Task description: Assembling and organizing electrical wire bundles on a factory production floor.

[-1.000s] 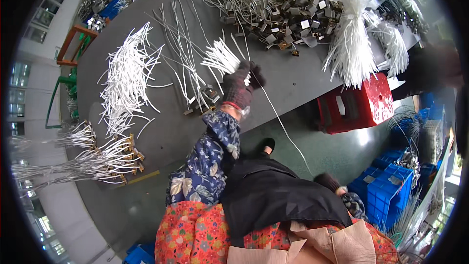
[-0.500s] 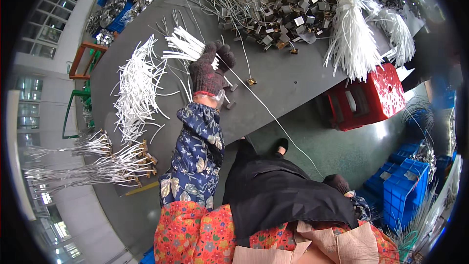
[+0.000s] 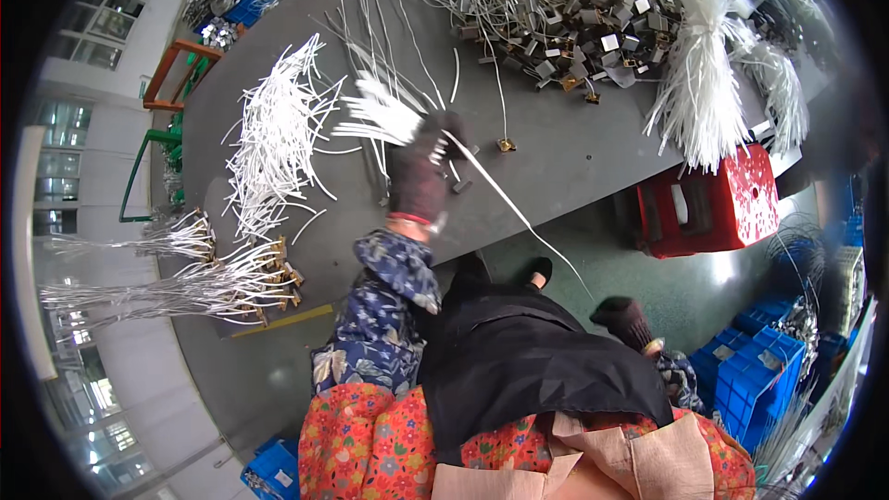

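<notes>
My left hand [image 3: 421, 171], in a dark knitted glove, is closed round a bundle of short white sleeves [image 3: 378, 116] above the grey table. From its fingers a long thin wire [image 3: 560, 257] slants down to the right, past the table edge. Nearest that hand, the wire's stretch looks thicker and white, like a sleeve [image 3: 491, 185] over it. At the wire's lower end, my gloved right hand [image 3: 625, 322] is closed beside my black apron; its fingertips are small and partly hidden. Left of the bundle lies a loose heap of white sleeves [image 3: 278, 139].
Wires with metal blocks [image 3: 593, 32] are piled at the far side, beside a tied white bundle [image 3: 699, 83]. One brass-ended wire [image 3: 506, 144] lies apart. A red stool [image 3: 708, 204] stands past the table edge; blue crates [image 3: 755, 366] are at right. Finished-looking wire bunches [image 3: 185, 292] overhang the left edge.
My view has shifted slightly. My right hand shows more fully, still out by the apron. The wire's part near my left hand now looks thicker and white; the left hand is blurred by motion.
</notes>
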### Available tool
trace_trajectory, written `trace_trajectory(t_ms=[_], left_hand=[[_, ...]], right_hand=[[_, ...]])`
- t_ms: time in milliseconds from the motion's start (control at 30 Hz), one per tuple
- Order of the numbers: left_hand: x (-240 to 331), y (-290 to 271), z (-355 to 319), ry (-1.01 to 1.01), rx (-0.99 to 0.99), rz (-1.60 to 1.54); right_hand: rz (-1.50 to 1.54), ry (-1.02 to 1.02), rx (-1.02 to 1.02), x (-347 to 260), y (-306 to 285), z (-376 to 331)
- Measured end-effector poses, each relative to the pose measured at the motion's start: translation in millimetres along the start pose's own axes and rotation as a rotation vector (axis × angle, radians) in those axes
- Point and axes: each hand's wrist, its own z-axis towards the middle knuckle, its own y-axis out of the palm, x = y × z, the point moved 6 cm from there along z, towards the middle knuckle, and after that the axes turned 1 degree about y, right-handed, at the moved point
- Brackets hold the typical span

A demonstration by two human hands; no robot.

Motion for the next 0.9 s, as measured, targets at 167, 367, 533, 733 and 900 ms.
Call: trace_trajectory(t_ms=[167, 367, 533, 733, 900], left_hand=[[-10, -30, -2, 0.057, 0.033, 0.365], [30, -92, 47, -0.05, 0.215, 1.225], [6, -87, 64, -0.171, 0.181, 0.506], [-49, -17, 28, -0.365, -0.04, -0.371], [-93, 33, 36, -0.457, -0.064, -0.489]], right_hand=[[0.254, -0.342, -0.036, -198, 28, 50], [-0.159, -0.622, 0.25, -294, 49, 120], [-0.444, -0.734, 0.671, -250, -5, 219], [0.144, -0.563, 0.052, -264, 26, 96], [0.155, -0.128, -0.158, -93, 45, 31]])
